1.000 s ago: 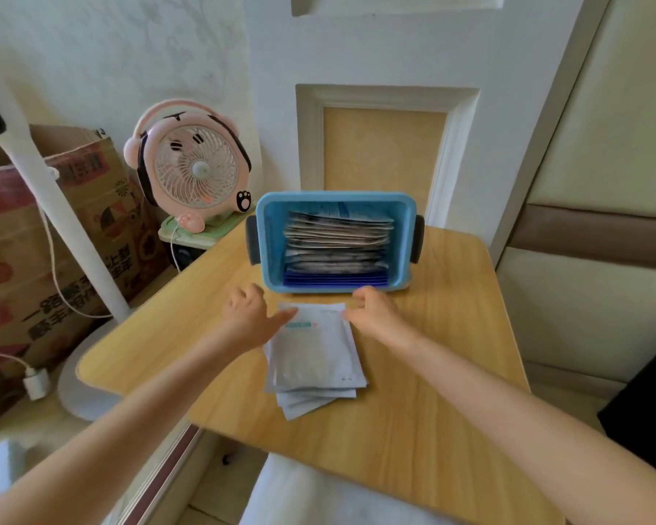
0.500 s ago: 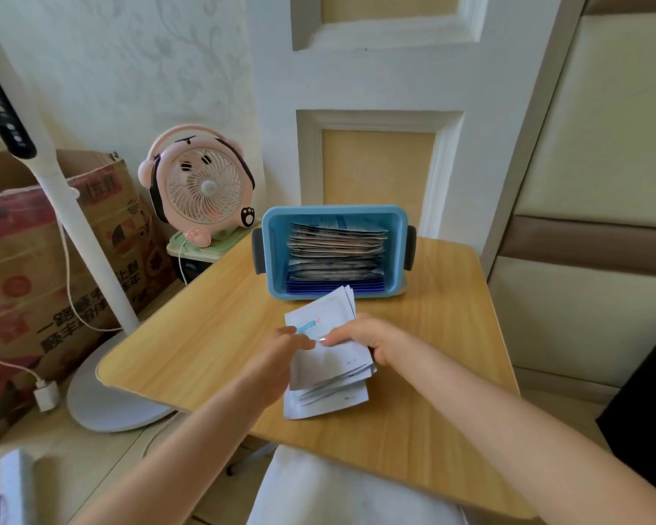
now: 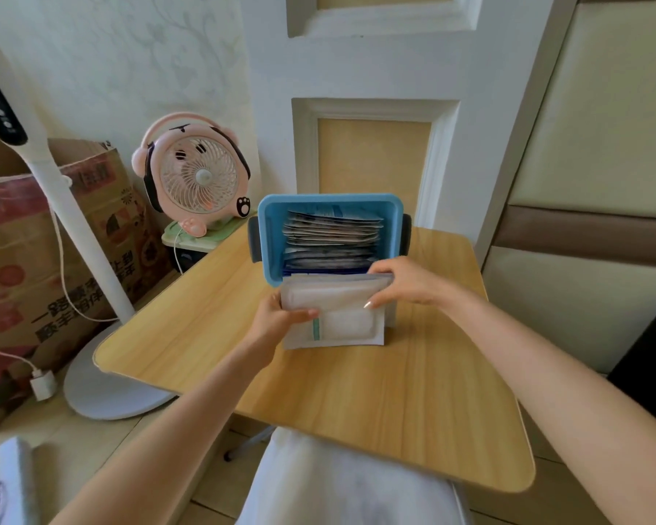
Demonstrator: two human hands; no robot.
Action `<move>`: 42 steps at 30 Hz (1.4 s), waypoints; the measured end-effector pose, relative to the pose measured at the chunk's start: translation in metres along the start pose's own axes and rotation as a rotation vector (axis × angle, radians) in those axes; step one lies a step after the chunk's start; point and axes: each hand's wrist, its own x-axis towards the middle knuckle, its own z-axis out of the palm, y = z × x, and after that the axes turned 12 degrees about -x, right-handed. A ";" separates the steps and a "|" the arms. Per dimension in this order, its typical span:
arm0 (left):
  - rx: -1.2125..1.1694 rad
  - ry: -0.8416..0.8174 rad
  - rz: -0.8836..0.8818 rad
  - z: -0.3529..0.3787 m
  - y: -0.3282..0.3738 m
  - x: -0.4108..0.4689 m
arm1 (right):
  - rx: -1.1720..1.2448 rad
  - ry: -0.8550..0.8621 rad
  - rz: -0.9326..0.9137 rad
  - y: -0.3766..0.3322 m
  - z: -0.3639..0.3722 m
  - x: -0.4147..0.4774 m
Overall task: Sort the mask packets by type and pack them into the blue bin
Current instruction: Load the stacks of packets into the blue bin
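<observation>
A blue bin stands at the far side of the wooden table, tipped so its opening faces me. Several mask packets are stacked inside it, dark blue ones at the bottom. I hold a stack of white mask packets upright on its long edge, right in front of the bin's lower rim. My left hand grips the stack's left end. My right hand holds the top right corner, fingers over the top edge and thumb on the front.
A pink desk fan sits on a green stand left of the table. A white floor-lamp pole with round base and a cardboard box stand further left. A white panelled wall rises behind the bin.
The white packets, lying flat on the table a second ago, were gathered by both hands, lifted and turned upright, then moved up against the bin's front.
</observation>
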 end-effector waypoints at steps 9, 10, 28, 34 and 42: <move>-0.016 -0.020 0.076 0.023 -0.013 0.012 | 0.798 0.367 0.111 0.014 0.065 -0.011; 0.006 -0.033 0.084 0.022 -0.013 0.013 | 0.794 0.376 0.095 0.015 0.063 -0.011; 0.127 -0.110 0.144 0.020 -0.038 0.015 | 0.683 0.409 0.082 0.039 0.078 -0.008; 0.137 -0.134 0.133 0.017 -0.040 0.017 | 0.625 0.389 0.093 0.044 0.074 -0.004; 0.183 -0.153 0.091 0.018 -0.038 0.015 | 0.646 0.368 0.074 0.046 0.079 -0.009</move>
